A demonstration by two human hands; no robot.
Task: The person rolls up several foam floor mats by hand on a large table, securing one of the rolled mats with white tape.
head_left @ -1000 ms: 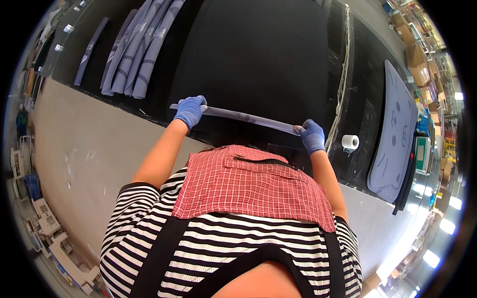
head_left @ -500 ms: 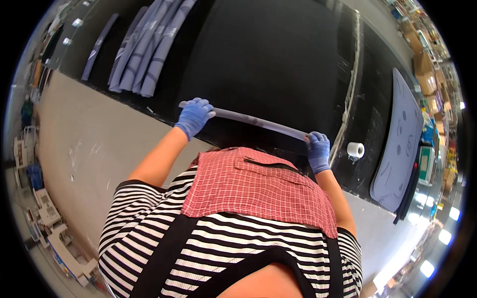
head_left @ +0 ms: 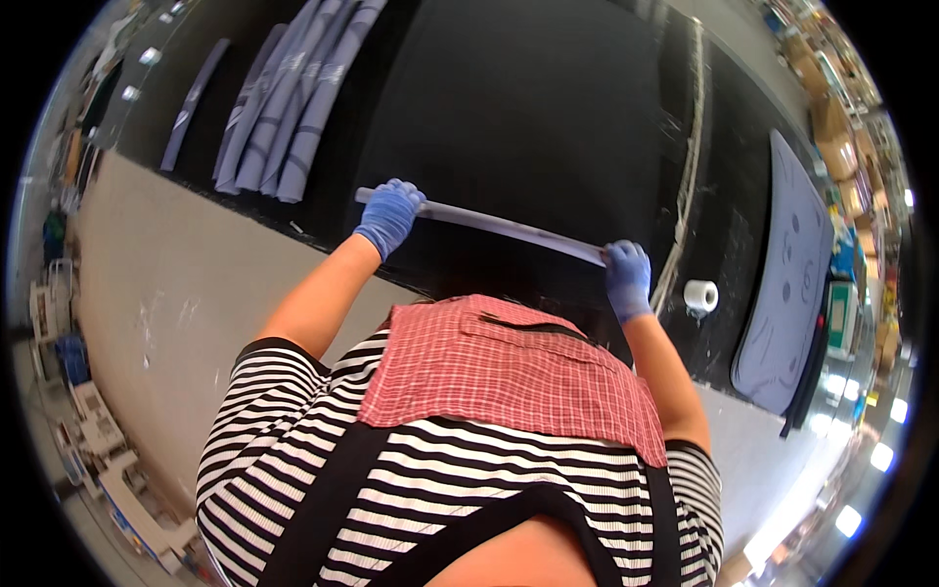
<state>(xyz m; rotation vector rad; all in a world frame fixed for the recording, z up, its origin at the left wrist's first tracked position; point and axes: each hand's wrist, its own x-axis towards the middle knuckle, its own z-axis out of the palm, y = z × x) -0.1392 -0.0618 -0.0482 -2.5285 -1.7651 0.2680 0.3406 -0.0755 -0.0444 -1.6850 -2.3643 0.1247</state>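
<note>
A thin grey-blue roll of mat (head_left: 514, 229) lies crosswise at the near part of a wide black sheet (head_left: 518, 117) on the table. In blue gloves, my left hand (head_left: 392, 213) is closed around the roll close to its left end, which pokes out past the fingers. My right hand (head_left: 627, 276), gloved the same way, grips the right end, with its fingertips curled over the roll. What my palms cover is hidden. Between the hands the roll looks straight and fairly tight.
Several rolled grey-blue mats (head_left: 293, 108) lie at the far left, with a single thinner roll (head_left: 196, 103) beside them. A white tape roll (head_left: 700, 295) stands right of my right hand. Farther right lies a flat grey-blue mat (head_left: 785, 279). The table's front edge runs before me.
Both hands have moved a little away from my body, and the grey-blue roll has gone with them. My grip stays at both ends.
</note>
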